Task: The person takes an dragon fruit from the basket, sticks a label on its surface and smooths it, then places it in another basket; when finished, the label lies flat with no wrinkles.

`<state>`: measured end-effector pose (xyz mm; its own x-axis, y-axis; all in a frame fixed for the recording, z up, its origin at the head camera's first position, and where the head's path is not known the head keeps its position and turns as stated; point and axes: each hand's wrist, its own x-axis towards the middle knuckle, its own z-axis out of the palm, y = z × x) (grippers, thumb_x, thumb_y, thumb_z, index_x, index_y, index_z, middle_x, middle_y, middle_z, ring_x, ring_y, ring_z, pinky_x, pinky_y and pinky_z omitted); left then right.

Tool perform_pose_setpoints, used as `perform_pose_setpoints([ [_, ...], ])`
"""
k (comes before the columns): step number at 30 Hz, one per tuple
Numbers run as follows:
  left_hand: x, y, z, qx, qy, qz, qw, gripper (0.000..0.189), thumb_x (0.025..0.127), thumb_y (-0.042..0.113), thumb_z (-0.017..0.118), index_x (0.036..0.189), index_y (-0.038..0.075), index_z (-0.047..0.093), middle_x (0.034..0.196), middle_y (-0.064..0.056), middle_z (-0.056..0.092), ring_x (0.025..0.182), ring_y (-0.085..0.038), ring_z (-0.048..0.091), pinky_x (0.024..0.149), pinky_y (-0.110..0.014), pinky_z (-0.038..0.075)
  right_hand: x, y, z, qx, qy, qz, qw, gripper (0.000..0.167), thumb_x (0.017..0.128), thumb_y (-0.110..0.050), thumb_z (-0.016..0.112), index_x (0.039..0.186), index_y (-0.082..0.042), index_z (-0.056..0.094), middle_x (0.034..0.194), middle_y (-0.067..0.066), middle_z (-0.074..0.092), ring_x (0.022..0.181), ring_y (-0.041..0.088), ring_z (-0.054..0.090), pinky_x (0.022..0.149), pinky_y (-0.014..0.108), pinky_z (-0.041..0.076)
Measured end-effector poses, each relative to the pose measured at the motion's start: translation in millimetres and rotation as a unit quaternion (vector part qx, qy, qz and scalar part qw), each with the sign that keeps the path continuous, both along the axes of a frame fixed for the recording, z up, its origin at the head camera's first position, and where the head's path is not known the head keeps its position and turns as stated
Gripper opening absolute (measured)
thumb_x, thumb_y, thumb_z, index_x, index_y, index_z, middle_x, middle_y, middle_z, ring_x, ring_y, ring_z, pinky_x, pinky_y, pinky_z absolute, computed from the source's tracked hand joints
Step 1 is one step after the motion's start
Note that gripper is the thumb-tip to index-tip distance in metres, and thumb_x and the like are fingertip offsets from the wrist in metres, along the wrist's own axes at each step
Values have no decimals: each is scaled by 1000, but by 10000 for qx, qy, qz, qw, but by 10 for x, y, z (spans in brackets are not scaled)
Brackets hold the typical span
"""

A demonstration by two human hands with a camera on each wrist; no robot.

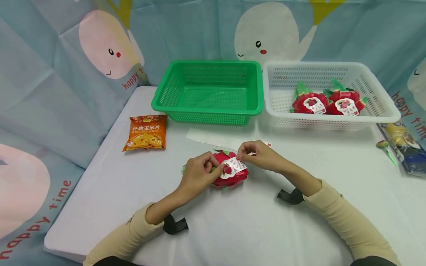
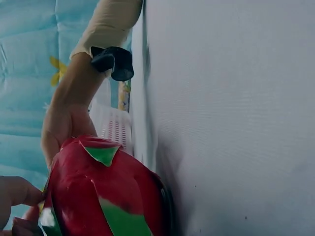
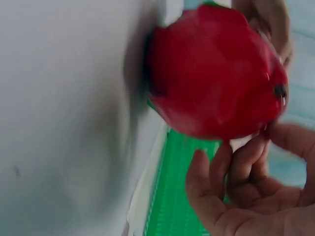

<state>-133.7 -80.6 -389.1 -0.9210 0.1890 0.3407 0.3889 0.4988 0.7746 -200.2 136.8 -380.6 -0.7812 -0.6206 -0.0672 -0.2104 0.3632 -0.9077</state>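
Observation:
A red dragon fruit point(image 1: 229, 181) with green-tipped scales lies on the white table in the head view; its glossy skin looks like a model's. On its upper face is a white label point(image 1: 234, 166) with a fruit picture and red print. My left hand point(image 1: 196, 175) pinches the label's left edge between thumb and forefinger. At the opposite corner, my right hand point(image 1: 264, 157) pinches the label with thumb and forefinger. The right wrist view shows that hand's other fingers point(image 3: 202, 182) loosely bent beside the fruit. The label's face is hidden in both wrist views.
Behind the fruit stand a green basket point(image 1: 206, 117) and a white basket point(image 1: 332, 120) holding two labelled dragon fruits point(image 1: 309, 103). A white paper strip point(image 1: 213, 137) lies before them. An orange snack bag point(image 1: 146, 133) is at left; a blue-yellow packet point(image 1: 407, 147) and small green-handled item point(image 1: 387, 151) at right.

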Motion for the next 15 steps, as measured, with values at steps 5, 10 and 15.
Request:
perform_pose_setpoints([
  [5,5,23,-19,-544,1061,107,9928,8,77,5,63,80,11,61,66,2,47,62,-8,42,52,-19,35,37,-5,-47,-85,190,-428,9989,9,90,-11,55,88,-2,55,80,10,56,78,21,55,71,35,55],
  [10,5,32,-98,-1224,2201,-17,9678,19,77,19,73,95,13,73,103,-5,62,101,-21,55,78,-31,52,53,5,-56,-568,441,-170,9973,11,85,-12,65,89,-5,57,89,10,56,87,20,54,76,35,54],
  [15,-7,-45,-170,-1099,2260,-415,9670,36,70,25,80,103,12,72,111,-5,63,107,-19,58,87,-33,52,-47,59,-101,-273,-415,946,9943,19,80,-14,70,83,-7,53,82,2,51,81,12,49,70,27,49],
])
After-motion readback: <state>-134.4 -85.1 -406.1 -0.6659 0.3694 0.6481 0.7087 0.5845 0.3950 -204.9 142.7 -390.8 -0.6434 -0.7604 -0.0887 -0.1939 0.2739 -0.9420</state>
